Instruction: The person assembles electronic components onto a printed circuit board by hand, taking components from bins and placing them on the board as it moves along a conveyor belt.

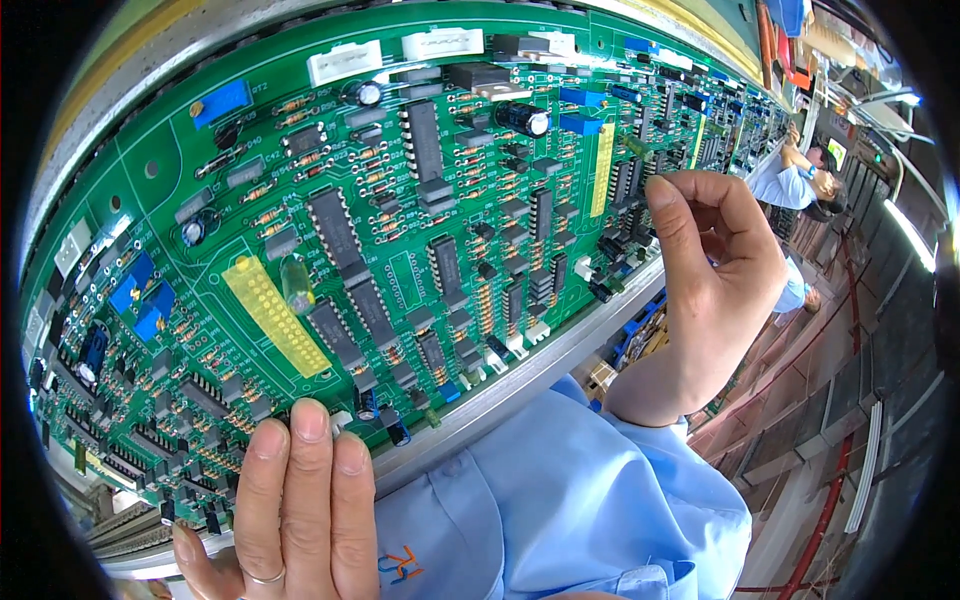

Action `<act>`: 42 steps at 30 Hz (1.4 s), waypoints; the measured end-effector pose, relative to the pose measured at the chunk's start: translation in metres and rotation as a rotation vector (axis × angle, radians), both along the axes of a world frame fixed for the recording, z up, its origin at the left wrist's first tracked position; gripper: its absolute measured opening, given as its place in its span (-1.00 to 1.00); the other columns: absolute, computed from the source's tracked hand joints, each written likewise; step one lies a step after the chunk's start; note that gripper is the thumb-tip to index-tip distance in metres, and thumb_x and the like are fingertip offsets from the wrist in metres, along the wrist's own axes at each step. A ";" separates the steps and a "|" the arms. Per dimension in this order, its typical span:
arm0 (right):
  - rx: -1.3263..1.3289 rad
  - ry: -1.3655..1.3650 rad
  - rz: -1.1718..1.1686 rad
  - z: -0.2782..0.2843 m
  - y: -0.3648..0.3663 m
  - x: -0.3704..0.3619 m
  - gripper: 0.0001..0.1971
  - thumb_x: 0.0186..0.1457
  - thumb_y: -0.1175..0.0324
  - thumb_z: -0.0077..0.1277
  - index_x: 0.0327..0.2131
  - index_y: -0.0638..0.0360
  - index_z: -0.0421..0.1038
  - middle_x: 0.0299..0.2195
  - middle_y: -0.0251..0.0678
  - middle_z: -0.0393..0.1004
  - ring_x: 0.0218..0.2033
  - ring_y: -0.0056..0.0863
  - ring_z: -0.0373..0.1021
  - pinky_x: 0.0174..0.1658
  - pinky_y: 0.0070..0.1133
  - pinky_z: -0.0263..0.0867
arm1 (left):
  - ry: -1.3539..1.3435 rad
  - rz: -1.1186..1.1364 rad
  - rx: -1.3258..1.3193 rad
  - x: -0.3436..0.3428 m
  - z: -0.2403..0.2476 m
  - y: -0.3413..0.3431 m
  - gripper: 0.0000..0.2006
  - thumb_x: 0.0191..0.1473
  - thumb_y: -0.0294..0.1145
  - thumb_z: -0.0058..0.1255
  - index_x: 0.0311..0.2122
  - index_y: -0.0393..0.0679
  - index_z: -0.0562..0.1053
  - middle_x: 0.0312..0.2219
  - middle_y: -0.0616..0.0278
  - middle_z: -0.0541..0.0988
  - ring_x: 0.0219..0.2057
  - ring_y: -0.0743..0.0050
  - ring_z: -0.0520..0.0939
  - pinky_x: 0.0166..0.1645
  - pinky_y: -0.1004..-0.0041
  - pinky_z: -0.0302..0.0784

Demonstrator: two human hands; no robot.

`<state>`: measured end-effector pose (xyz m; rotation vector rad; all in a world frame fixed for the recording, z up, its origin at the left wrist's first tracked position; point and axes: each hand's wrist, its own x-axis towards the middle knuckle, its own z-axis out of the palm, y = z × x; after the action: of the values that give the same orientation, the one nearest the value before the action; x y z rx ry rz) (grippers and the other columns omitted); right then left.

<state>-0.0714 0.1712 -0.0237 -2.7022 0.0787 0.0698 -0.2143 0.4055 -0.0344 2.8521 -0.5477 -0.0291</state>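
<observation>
Person's L hand (300, 510): fingers straight, slightly spread, at green PCB (150, 220) edge. R hand (715, 285): thumb & index tips tog. nr chips (622, 185); can't tell if pinching anything.

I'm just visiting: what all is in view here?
Circuit boards: several, green, in a row.
Chips: many, black, on the boards.
Strips: at least three, yellow, on the boards.
Connectors: several, white, mostly near board edges.
Boxy components: several, blue, on the boards.
Metal rails: two, silver, along the boards.
Coworker: at least one, blue clothing, far right.
Tube light: at least one, white, right.
Pipe: at least one, red, lower right.
Shirt: one, light blue, bottom middle.
Left grip: one, bare, at boards' near edge.
Right grip: one, bare, above boards.
</observation>
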 end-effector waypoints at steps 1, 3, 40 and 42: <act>-0.034 -0.011 0.011 0.000 0.002 0.000 -0.92 -0.01 0.53 0.22 -0.43 0.28 0.50 -0.57 -0.40 0.50 -0.60 -0.77 0.30 -0.50 -0.76 0.22 | 0.009 0.005 -0.001 0.000 0.000 0.000 -0.66 0.30 -0.19 -0.18 -0.19 -0.23 0.55 -0.23 0.06 0.67 -0.03 0.25 0.62 0.33 -0.04 -0.06; -0.068 -0.024 0.020 0.000 0.004 -0.001 -0.92 -0.01 0.53 0.22 -0.44 0.28 0.50 -0.58 -0.40 0.49 -0.61 -0.76 0.31 -0.51 -0.76 0.22 | 0.003 0.004 -0.002 0.000 0.000 -0.001 -0.66 0.30 -0.19 -0.18 -0.19 -0.23 0.55 -0.23 0.06 0.67 -0.03 0.25 0.62 0.33 -0.03 -0.05; -0.186 0.024 0.102 0.003 -0.002 0.012 -0.91 -0.06 0.51 0.18 -0.52 0.28 0.45 -0.62 -0.25 0.44 -0.65 -0.49 0.38 -0.52 -0.57 0.28 | 0.084 0.066 0.022 -0.003 0.005 -0.005 -0.65 0.26 -0.12 -0.15 -0.09 -0.16 0.53 -0.15 0.12 0.65 0.01 0.28 0.59 0.34 -0.01 -0.08; -0.158 0.031 0.077 0.004 -0.004 0.013 -0.90 -0.06 0.51 0.18 -0.52 0.28 0.46 -0.62 -0.25 0.45 -0.64 -0.47 0.38 -0.51 -0.57 0.29 | 0.084 0.065 0.025 -0.002 0.006 -0.005 -0.65 0.27 -0.13 -0.15 -0.09 -0.16 0.53 -0.15 0.12 0.64 0.02 0.28 0.58 0.34 -0.01 -0.08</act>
<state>-0.0581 0.1673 -0.0197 -2.8625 -0.0111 0.1336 -0.2168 0.4003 -0.0285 2.8752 -0.4405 -0.1443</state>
